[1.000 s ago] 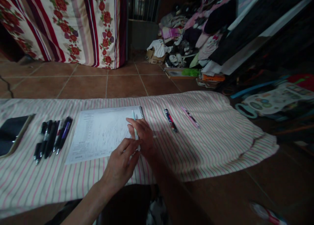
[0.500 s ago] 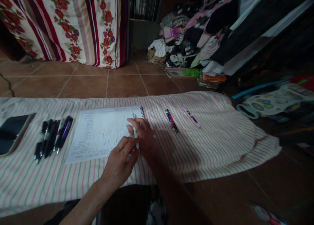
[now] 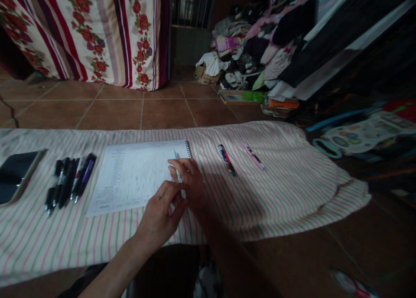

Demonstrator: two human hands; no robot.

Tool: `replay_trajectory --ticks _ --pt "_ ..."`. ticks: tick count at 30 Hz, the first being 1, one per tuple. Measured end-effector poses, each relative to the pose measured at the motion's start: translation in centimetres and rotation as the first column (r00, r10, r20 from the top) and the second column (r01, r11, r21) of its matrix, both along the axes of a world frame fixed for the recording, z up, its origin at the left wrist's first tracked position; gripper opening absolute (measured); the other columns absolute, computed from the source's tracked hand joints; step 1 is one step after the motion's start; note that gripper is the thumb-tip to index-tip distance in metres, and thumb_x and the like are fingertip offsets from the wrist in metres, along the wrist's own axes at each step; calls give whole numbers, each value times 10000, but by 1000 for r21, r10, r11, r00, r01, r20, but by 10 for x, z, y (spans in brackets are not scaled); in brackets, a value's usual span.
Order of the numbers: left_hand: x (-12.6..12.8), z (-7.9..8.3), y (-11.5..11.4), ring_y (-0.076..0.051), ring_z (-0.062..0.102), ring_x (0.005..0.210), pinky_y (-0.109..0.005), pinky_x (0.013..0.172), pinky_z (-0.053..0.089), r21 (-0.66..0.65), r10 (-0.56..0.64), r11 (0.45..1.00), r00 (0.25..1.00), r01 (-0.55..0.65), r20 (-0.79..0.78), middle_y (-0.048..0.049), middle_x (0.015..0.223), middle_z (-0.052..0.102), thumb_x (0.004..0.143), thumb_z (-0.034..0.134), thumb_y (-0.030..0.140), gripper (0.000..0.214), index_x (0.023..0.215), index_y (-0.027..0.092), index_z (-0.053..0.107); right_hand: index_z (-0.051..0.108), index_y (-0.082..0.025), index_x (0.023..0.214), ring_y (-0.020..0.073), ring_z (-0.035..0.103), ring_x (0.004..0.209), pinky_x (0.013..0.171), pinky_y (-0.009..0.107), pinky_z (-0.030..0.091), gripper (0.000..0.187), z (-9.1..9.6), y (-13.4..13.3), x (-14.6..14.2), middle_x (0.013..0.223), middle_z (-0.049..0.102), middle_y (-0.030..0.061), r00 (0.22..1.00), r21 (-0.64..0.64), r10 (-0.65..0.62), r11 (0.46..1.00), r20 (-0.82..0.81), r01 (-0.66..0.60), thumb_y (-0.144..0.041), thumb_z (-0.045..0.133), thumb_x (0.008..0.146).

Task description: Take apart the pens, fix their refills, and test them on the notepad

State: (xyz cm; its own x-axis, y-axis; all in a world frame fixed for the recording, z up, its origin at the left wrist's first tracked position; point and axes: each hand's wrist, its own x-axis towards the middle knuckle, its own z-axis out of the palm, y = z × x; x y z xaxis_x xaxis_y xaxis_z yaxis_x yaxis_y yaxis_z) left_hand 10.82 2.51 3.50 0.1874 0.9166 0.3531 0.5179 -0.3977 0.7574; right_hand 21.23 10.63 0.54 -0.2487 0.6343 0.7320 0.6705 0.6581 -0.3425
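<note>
A pale, light-coloured pen (image 3: 179, 176) slants over the right part of a spiral notebook (image 3: 130, 170) with a faintly marked page. My right hand (image 3: 191, 179) grips the pen's upper length, its fingers curled over the barrel. Just below, my left hand (image 3: 162, 209) pinches the pen's near end between thumb and fingers. The two hands touch or nearly touch, and parts of the pen are hidden behind fingers. To the right lie a dark pen with red and blue (image 3: 227, 160) and a pink pen (image 3: 253, 156).
Several pens (image 3: 69, 181) lie in a group left of the notebook, beside a dark tablet or phone (image 3: 14, 176). A striped cloth (image 3: 276, 189) covers the low table. Beyond stand a floral curtain (image 3: 107, 34) and a heap of clothes (image 3: 256, 46).
The pale pen has shifted very slightly within the fingers, its near end a little lower and to the right. My left fingertips have moved slightly right. The other things lie as before.
</note>
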Motion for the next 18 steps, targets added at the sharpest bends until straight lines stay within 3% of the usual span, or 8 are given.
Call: replay_trajectory --ticks 10,18 --pt "2 -2 -1 -106 525 707 -247 649 462 7 7 1000 1000 -7 12 13 824 502 834 490 118 257 1064 231 470 648 -202 964 152 536 776 737 277 463 174 1 -3 -1 795 619 36 1000 21 -19 1000 20 19 -173 513 857" --pt "1 -4 -1 -100 485 649 -237 597 423 -83 43 996 997 -38 62 30 756 483 834 488 154 85 862 213 435 628 -177 980 152 535 771 733 279 463 208 5 -7 -3 800 623 37 1000 48 -7 999 9 7 -93 510 832"
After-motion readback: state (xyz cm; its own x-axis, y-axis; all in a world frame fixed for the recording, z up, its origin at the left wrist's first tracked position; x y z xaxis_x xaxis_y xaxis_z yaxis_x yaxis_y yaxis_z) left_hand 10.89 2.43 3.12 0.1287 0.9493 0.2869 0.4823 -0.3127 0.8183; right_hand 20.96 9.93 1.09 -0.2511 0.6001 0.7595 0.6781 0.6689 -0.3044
